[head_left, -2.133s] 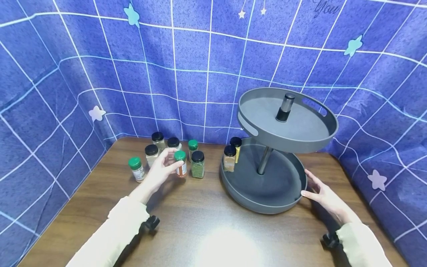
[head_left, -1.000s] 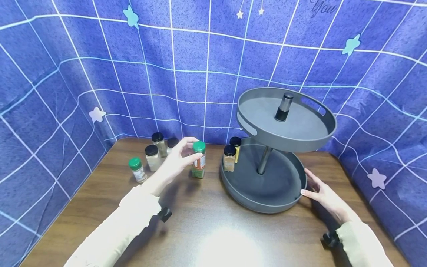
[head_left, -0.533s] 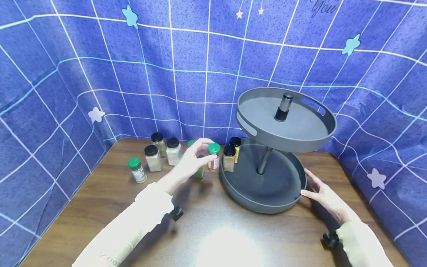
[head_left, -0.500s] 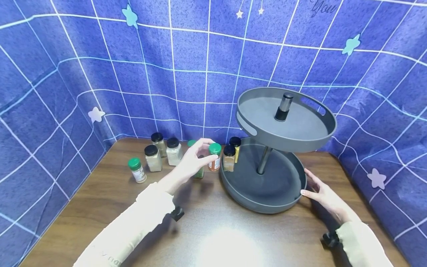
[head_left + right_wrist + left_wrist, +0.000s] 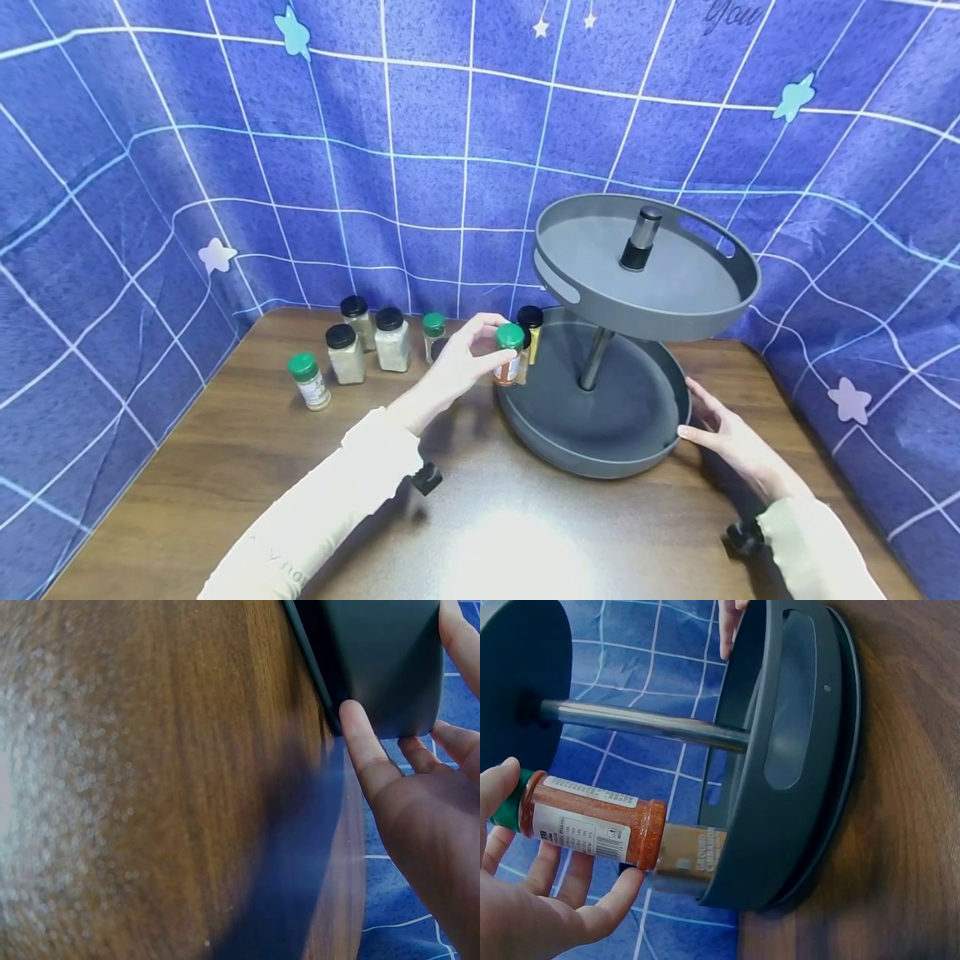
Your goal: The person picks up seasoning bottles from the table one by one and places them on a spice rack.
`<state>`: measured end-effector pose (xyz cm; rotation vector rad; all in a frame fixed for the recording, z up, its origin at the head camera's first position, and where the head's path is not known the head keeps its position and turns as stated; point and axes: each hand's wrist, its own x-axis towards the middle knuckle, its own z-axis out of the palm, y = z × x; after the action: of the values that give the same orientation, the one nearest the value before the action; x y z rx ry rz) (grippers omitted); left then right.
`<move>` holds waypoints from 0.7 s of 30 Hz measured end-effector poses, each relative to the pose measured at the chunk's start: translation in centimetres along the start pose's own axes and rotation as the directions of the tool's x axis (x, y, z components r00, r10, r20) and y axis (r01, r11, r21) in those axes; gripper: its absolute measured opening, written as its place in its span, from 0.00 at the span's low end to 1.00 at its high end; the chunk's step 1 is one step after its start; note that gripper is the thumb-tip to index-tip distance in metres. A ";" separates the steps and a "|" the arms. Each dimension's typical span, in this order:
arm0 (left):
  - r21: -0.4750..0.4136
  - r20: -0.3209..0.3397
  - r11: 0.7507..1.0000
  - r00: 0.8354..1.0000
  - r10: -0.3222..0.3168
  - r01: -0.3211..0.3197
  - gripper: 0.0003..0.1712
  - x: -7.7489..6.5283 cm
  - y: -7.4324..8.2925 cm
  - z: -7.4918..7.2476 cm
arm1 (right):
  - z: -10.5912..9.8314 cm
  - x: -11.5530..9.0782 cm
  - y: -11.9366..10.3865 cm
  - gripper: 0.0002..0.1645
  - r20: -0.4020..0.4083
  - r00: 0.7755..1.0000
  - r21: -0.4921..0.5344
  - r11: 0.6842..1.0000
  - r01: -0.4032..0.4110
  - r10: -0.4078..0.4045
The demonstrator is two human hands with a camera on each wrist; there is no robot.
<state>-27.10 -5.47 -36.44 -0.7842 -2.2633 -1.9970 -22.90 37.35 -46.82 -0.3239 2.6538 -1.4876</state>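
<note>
My left hand [image 5: 459, 364] grips a green-capped spice jar [image 5: 592, 821] of orange-red powder by its upper part. The jar is held upright over the left rim of the lower tray [image 5: 577, 457] of a grey two-tier turntable. Behind it in that tray stand a brown jar [image 5: 694, 859], its label reading "ground cinnamon", and a black-capped jar of yellow spice [image 5: 534, 340]. In the left wrist view, the held jar's base overlaps the brown jar; whether they touch I cannot tell. My right hand [image 5: 731, 437] touches the lower tray's outer right wall with nearly straight fingers.
The upper tray [image 5: 600, 258] overhangs the lower one on a metal post [image 5: 597, 358]. On the wooden table [image 5: 247, 467] at left stand several jars, among them a green-capped one [image 5: 311, 387] and a white-filled one [image 5: 393, 346]. One dark-capped jar is mostly hidden by my left hand.
My left hand has carried the green-capped jar rightward from the group of jars on the table to the lower tray's left rim. My right hand has stayed at the tray wall.
</note>
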 end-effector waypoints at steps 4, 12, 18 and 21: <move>-0.021 0.009 1.000 1.000 -0.003 0.003 0.23 0.2 -0.6 0.5 | 0.0 0.0 0.0 0.48 0.003 1.000 0.011 1.000 0.008 -0.008; -0.044 0.024 0.999 1.000 -0.015 0.016 0.22 0.3 -1.8 1.4 | 0.0 -0.1 0.2 0.48 -0.005 1.000 -0.006 1.000 0.020 -0.020; -0.030 0.010 0.999 1.000 -0.025 0.025 0.23 0.3 -2.7 2.0 | 0.1 -0.1 0.0 0.48 -0.007 1.000 0.002 1.000 0.014 -0.014; 0.000 0.007 0.999 0.999 -0.047 0.047 0.23 0.3 -3.0 2.3 | 0.0 -0.1 0.0 0.48 -0.007 1.000 0.017 1.000 0.021 -0.020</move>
<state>-27.84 -3.41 -39.52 -0.7457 -2.3067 -2.0174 -22.77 37.34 -46.84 -0.3467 2.6495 -1.5182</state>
